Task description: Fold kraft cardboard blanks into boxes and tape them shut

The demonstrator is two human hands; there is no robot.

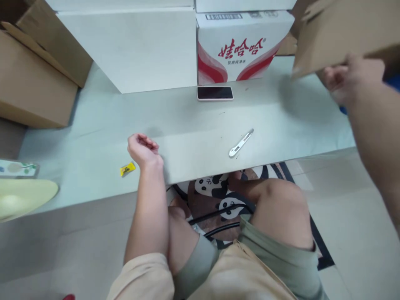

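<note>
My left hand (143, 149) rests on the table near its front edge, palm turned to the right. Its fingers are loosely curled with a gap before the palm, and nothing shows in them. Just left of it lies a small yellow packet (127, 168). At the far right my right hand (353, 79), smeared by motion, grips the lower edge of a brown cardboard box (340, 33) tilted above the table. A white utility knife (240, 143) lies between my hands, away from both. Beyond it a phone (215, 93) lies with its dark screen up.
White cartons, a plain one (131, 50) and one with red print (240, 50), stand at the back of the table (181, 125). An opened brown box (37, 79) stands at left. A pale yellow rounded object (28, 196) juts over the front left edge.
</note>
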